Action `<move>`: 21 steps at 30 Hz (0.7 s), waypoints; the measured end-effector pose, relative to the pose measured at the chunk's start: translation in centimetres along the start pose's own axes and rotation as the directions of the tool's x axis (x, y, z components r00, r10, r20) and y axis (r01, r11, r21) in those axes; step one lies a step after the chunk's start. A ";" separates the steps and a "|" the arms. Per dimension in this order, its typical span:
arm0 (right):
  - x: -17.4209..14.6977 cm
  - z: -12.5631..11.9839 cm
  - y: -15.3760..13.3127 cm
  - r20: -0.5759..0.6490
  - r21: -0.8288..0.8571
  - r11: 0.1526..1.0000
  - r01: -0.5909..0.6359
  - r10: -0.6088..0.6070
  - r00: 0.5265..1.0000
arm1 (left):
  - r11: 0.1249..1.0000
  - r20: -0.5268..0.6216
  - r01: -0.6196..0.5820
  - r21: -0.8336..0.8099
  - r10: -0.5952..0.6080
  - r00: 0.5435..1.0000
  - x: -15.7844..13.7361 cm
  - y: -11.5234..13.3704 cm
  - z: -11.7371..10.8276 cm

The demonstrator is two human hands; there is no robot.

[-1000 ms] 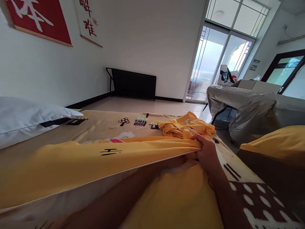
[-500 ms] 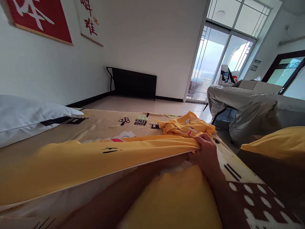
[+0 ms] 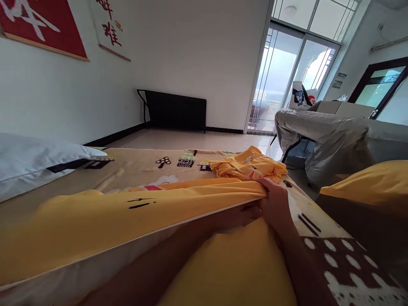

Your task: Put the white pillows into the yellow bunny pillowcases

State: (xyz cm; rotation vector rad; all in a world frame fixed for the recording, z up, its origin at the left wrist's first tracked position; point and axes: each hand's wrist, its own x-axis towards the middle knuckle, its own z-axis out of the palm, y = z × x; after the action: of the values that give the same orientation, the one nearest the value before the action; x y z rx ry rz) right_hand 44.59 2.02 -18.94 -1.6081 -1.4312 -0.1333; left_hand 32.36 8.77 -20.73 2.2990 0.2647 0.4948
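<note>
Head view, left to right. Far left: red scroll (image 3: 44, 32) high on the wall, white pillow (image 3: 35, 153) below it, lying on the patterned blanket (image 3: 134, 159). From the left edge, the yellow cloth (image 3: 134, 221) runs across in front of me, over the blanket, narrowing into gathered folds toward my right side; black strokes printed on it, pale underside showing beneath its near edge. White scroll (image 3: 110, 27) with red characters on the wall above. Black panel (image 3: 175, 110) stands on the floor against the far wall.

My left forearm comes up from the bottom, below the cloth's near edge. Left grip (image 3: 247, 214) in shadow just under the gathered end; cannot tell whether it is open or closed. More yellow fabric (image 3: 236, 263) nearer me, below that forearm; cannot tell if it is the same piece. Crumpled orange-yellow cloth (image 3: 245, 166) heaped on the blanket just beyond the folds.

Right grip (image 3: 272, 197) closed on the gathered end of the yellow cloth. Farther off, sliding glass door (image 3: 283, 78), then grey plastic sheeting (image 3: 338, 136) over furniture. Yellow cushion (image 3: 372, 182) at far right.
</note>
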 end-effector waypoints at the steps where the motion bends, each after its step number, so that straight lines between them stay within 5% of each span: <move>1: 0.0 0.0 0.1 0.006 0.004 1.000 -0.002 0.002 1.000 | 0.999 0.009 -0.032 -0.003 0.032 0.999 0.0 -0.1 0.1; 5: 0.0 -0.1 0.1 0.011 0.001 1.000 0.002 -0.002 1.000 | 0.989 -0.024 -0.127 0.075 0.129 0.991 -0.2 -0.9 0.1; 14: 0.0 -0.1 0.0 -0.001 0.038 0.998 0.040 -0.040 0.999 | 0.988 -0.124 0.104 0.117 -0.089 0.988 -0.5 -3.0 0.3; 21: 0.1 -0.2 -0.1 0.008 0.055 0.996 0.071 -0.072 0.997 | 0.996 -0.134 0.078 0.033 -0.073 0.988 -0.2 -4.6 0.8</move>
State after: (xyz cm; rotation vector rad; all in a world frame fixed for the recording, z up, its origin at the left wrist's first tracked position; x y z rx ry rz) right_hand 44.69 1.89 -18.73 -1.5159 -1.4883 -0.1272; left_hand 32.30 11.36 -24.67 2.2866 0.4280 0.6101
